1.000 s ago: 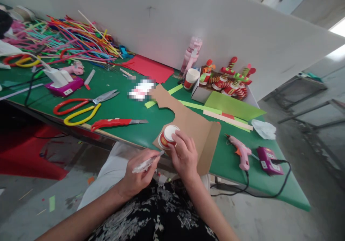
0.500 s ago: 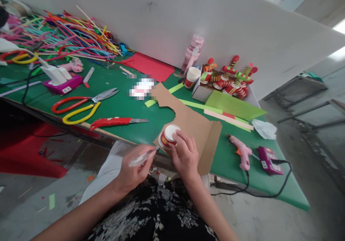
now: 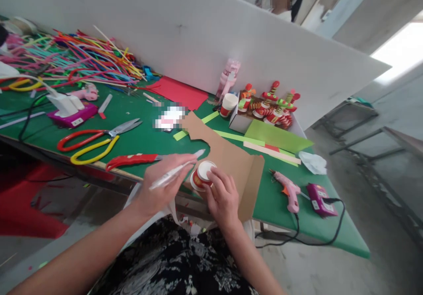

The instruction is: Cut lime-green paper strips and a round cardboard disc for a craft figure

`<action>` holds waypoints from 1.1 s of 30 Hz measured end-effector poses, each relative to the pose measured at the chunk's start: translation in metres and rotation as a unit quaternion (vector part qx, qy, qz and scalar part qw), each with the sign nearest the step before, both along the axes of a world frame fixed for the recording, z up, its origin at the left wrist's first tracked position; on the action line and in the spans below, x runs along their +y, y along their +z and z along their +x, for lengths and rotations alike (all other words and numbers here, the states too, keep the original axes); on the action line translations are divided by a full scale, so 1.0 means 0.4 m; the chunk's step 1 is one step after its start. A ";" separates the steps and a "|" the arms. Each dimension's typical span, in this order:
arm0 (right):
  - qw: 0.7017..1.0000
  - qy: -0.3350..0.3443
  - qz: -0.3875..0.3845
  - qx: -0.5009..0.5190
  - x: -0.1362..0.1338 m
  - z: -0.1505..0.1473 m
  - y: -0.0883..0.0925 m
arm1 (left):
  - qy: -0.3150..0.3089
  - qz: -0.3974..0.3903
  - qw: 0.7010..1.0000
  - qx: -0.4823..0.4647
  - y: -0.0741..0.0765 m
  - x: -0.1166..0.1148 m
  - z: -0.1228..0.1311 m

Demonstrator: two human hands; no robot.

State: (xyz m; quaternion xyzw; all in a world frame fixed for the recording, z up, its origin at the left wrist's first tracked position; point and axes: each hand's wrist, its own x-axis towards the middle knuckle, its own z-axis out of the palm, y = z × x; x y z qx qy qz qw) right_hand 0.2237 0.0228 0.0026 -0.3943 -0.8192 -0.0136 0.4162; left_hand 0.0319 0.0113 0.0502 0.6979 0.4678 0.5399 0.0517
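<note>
My right hand [image 3: 223, 197] presses down on an upturned red and white paper cup [image 3: 202, 175] that stands on a piece of brown cardboard [image 3: 231, 158] at the near edge of the green table [image 3: 145, 136]. My left hand [image 3: 158, 188] is closed round a clear pen [image 3: 176, 169]. The pen's tip points up and to the right, just left of the cup, above the cardboard.
A red utility knife [image 3: 132, 159] and red and yellow scissors [image 3: 95, 137] lie left of my hands. A pink glue gun [image 3: 287, 189] and purple power strip [image 3: 319, 199] lie right. Finished cup figures [image 3: 271, 105] stand by the white partition. Coloured sticks [image 3: 76, 57] pile at far left.
My left hand has risen from below the table edge and swung the pen up beside the cup. The right hand stays on the cup. The camera has tilted slightly.
</note>
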 end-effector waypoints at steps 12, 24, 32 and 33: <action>0.999 0.004 -0.042 -0.001 -0.011 0.001 0.023 | 0.010 0.037 0.990 0.135 -0.047 0.030 0.060; 0.977 0.019 -0.172 0.127 0.039 0.040 0.138 | -0.010 0.065 0.984 0.167 -0.036 0.016 0.061; 0.952 0.159 -0.261 0.026 0.116 0.026 0.184 | -0.022 0.053 0.984 0.169 -0.039 0.024 0.060; 0.952 0.158 -0.261 0.022 0.118 0.027 0.182 | -0.023 0.049 0.984 0.171 -0.040 0.026 0.060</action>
